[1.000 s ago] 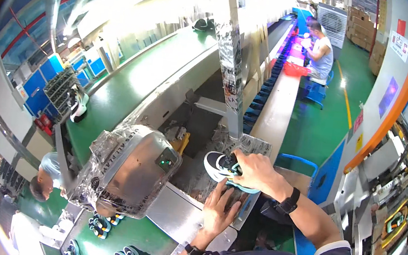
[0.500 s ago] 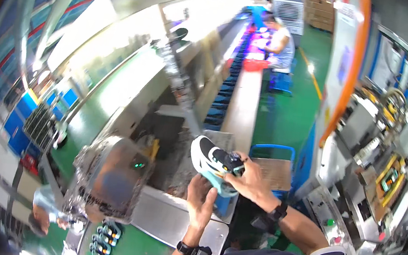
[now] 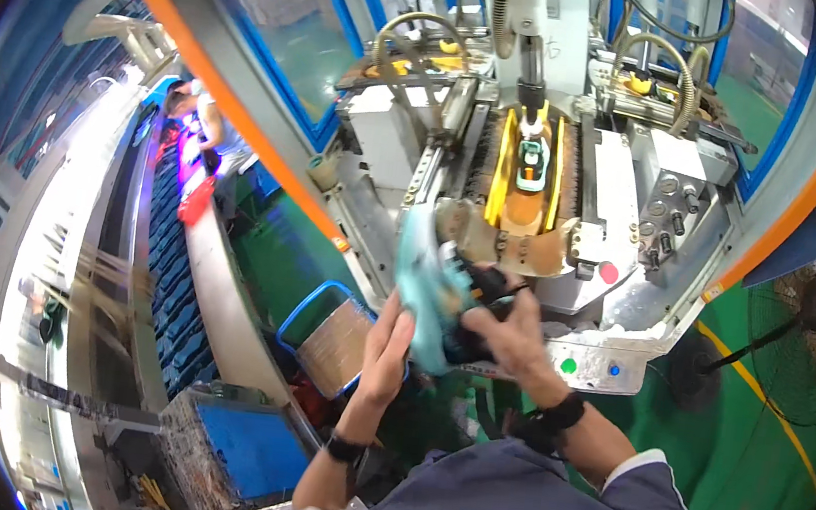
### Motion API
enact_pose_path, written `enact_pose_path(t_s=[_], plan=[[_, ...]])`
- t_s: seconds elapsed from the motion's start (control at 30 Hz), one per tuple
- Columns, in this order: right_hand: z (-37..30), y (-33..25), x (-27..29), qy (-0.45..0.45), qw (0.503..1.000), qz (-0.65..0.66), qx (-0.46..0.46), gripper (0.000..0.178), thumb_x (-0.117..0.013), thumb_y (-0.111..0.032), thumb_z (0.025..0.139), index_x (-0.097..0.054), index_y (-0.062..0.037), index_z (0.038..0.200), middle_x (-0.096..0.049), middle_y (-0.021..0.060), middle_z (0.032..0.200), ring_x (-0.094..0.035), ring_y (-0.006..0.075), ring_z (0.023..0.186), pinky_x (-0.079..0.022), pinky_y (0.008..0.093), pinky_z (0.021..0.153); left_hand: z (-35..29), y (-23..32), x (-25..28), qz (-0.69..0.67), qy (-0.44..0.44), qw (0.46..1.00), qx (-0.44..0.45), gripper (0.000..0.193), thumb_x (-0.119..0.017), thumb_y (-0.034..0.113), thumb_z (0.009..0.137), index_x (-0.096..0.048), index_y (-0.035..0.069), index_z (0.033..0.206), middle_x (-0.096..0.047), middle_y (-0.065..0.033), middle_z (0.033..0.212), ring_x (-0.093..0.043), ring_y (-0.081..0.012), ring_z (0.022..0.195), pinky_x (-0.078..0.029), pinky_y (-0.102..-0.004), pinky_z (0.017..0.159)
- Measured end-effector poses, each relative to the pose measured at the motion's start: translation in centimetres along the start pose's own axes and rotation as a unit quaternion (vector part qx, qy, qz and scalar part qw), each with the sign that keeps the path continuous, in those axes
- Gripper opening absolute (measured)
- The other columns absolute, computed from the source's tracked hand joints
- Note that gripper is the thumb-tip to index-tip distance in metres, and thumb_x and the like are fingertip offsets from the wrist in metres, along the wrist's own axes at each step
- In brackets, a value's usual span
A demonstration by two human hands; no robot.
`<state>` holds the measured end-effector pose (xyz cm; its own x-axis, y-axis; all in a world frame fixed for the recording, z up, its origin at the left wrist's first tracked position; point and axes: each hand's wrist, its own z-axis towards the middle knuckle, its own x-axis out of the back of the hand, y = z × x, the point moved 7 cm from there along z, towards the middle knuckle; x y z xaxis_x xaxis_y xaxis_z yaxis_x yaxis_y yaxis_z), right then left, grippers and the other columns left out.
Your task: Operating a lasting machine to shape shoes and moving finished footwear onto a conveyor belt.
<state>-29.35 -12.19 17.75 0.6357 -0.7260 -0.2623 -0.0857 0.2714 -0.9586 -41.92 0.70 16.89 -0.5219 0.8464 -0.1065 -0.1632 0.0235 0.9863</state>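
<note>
A sneaker (image 3: 427,292) with a pale teal sole and dark upper is held up in front of me, smeared by motion. My right hand (image 3: 513,346) is closed round its dark collar. Beside the sole, at the shoe's left edge, my left hand (image 3: 383,355) has its fingers stretched out; whether it touches the sole I cannot tell. Beyond the shoe stands a pressing machine (image 3: 579,297). Another shoe (image 3: 533,164) sits in it between two yellow side pads (image 3: 501,170).
Left of me runs a conveyor belt (image 3: 176,299), with a seated co-worker (image 3: 216,127) at its far side. A blue-framed cart (image 3: 332,347) stands between conveyor and machine. An orange-edged frame (image 3: 234,99) flanks the machine. At right is a black floor fan (image 3: 803,320).
My view has turned right, from the conveyor to the pressing machine. The sneaker has come along in my right hand, with my left hand still beside its sole.
</note>
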Motion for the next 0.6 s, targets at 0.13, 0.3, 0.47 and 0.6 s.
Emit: enact_pose_path(t_s=[0.13,0.3,0.47,0.6], plan=[[3.0,-1.0,12.5,0.172,0.982,-0.077,0.026,0.055,-0.073,-0.007,0.07,-0.055,0.0,0.121,-0.064,0.0062,0.103,-0.06,0.0141,0.092,-0.048,0.0275,0.085,12.5,-5.9,-6.0,-0.117,-0.033,0.98,0.159,0.065,-0.051,0.04,0.1,-0.03,0.0,0.147,-0.053,-0.0137,0.133,-0.058,-0.0206,0.113,-0.046,-0.0308,0.093],[0.3,-3.3,21.1,0.29,0.954,-0.022,0.077,0.056,-0.067,-0.001,0.073,-0.049,0.0022,0.125,-0.06,0.0096,0.111,-0.061,0.0164,0.096,-0.05,0.0312,0.088,24.3,-11.9,-11.7,-0.021,0.001,0.979,0.203,0.058,-0.058,0.042,0.096,-0.045,-0.001,0.133,-0.057,-0.0112,0.12,-0.06,-0.0223,0.099,-0.049,-0.0358,0.085],[-2.2,-2.7,21.1,0.386,0.908,-0.161,0.001,0.063,-0.075,-0.018,0.068,-0.053,0.0007,0.123,-0.058,0.0118,0.117,-0.056,0.0201,0.107,-0.045,0.0344,0.097,17.5,-14.9,-21.0,-0.084,-0.262,0.91,0.309,0.049,-0.041,0.035,0.104,-0.039,0.002,0.14,-0.058,-0.011,0.124,-0.055,-0.0235,0.117,-0.048,-0.0362,0.095],[-2.2,-7.5,17.3,0.171,0.969,-0.177,-0.031,0.07,-0.072,-0.014,0.078,-0.042,-0.0066,0.141,-0.053,0.0111,0.13,-0.053,0.0217,0.117,-0.045,0.0351,0.098,12.7,-8.0,-23.7,-0.386,-0.294,0.807,0.337,0.074,-0.022,0.063,0.098,-0.04,0.004,0.14,-0.057,-0.0122,0.126,-0.056,-0.028,0.114,-0.046,-0.0429,0.098]])
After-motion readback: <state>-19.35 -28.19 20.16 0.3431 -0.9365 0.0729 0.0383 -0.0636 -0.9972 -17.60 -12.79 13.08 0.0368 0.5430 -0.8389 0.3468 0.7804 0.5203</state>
